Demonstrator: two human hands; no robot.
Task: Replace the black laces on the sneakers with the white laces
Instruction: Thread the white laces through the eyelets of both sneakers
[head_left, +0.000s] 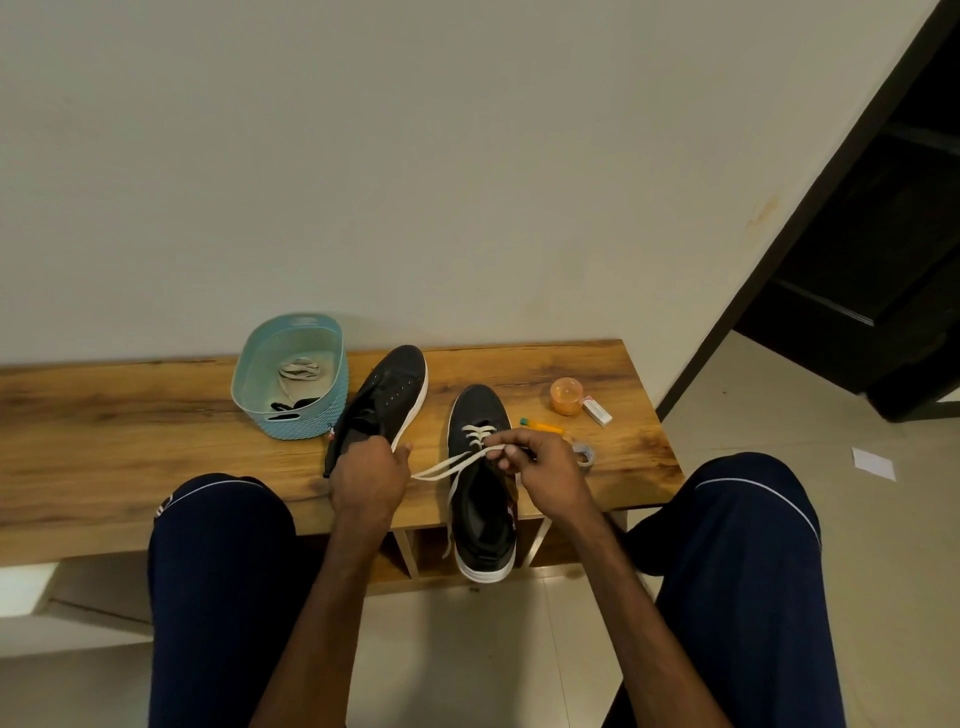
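- Right-side sneaker (480, 488), overhanging the surface's (156, 410) near edge: white lace (452, 464) through front rows only; right hand (540, 465) fingers pinched it.
- Left-side sneaker (387, 402): unlaced; left hand (369, 475) fingers curled on its heel.
- Basket (291, 423) held the black laces (293, 404).

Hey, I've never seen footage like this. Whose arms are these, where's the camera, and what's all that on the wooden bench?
There is no machine here: one camera worn on a person's head looks down past their knees. Their left hand is curled at the heel of a laceless black sneaker; whether it grips it is unclear. Their right hand pinches a white lace threaded through the eyelets nearest the toe of the second sneaker, whose heel overhangs the wooden bench. A teal basket holds a bundled white lace and black laces. To the right lie an orange cup, a small white box and a yellow pen.
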